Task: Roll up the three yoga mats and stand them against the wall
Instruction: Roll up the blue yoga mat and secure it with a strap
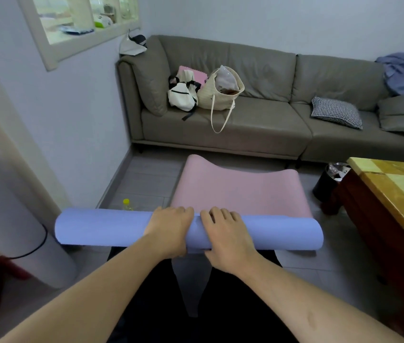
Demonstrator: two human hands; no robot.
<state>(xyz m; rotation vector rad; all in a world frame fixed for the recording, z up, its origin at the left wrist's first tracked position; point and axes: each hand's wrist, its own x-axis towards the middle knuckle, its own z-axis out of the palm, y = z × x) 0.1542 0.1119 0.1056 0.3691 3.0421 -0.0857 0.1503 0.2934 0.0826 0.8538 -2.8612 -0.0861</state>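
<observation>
A blue yoga mat point(101, 229), rolled into a tube, lies crosswise in front of me above the floor. My left hand point(171, 231) grips its middle, fingers curled over the top and thumb below. My right hand point(228, 238) grips the roll just to the right in the same way. Beyond the roll a pink yoga mat point(240, 189) lies flat on the floor, its far end curling up towards the sofa. A third mat is not visible.
A grey sofa point(257, 127) with bags and cushions lines the far wall. A wooden table point(394, 194) stands at right, a black bin point(327, 184) beside it. A yellow-capped bottle point(127, 204) stands by the left wall point(77, 120). A white cylinder point(15, 231) stands at left.
</observation>
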